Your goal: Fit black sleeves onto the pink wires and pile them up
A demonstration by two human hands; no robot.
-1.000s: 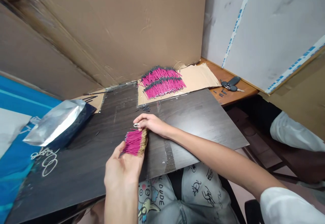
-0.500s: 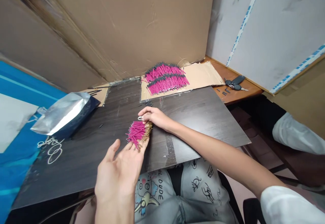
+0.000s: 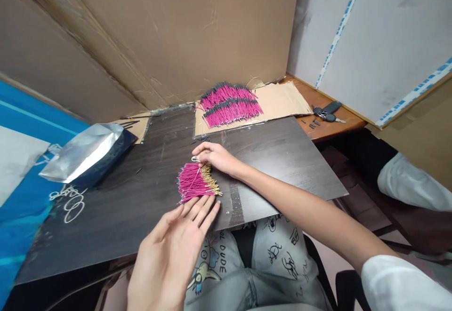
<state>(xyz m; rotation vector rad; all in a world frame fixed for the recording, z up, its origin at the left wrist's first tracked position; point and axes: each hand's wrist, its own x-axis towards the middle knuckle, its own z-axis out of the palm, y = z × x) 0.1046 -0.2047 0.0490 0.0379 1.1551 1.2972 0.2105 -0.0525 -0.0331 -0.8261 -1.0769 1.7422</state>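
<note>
A spread bunch of magenta wires with gold-coloured ends (image 3: 193, 181) lies on the dark board (image 3: 151, 217). My left hand (image 3: 180, 235) is palm up with its fingers apart, fingertips at the near edge of the bunch, holding nothing. At the far edge of the bunch, my right hand (image 3: 215, 157) pinches a small white loop (image 3: 195, 159) between thumb and fingers. Beyond it, two rows of magenta wires with black ends (image 3: 231, 106) rest on a cardboard sheet (image 3: 282, 99).
On the left are a silver and dark blue bag (image 3: 88, 153) and loose white bands (image 3: 74, 207). Keys (image 3: 327, 112) lie on the brown table (image 3: 318, 133) at the right. Tall cardboard (image 3: 183, 33) stands behind. Another person's sleeve (image 3: 413, 184) shows at the right.
The wire bunch now lies flatter and more spread out, its gold-coloured ends fanned to the right. My left hand has shifted slightly right, its fingers now at the near edge. My right hand has barely moved.
</note>
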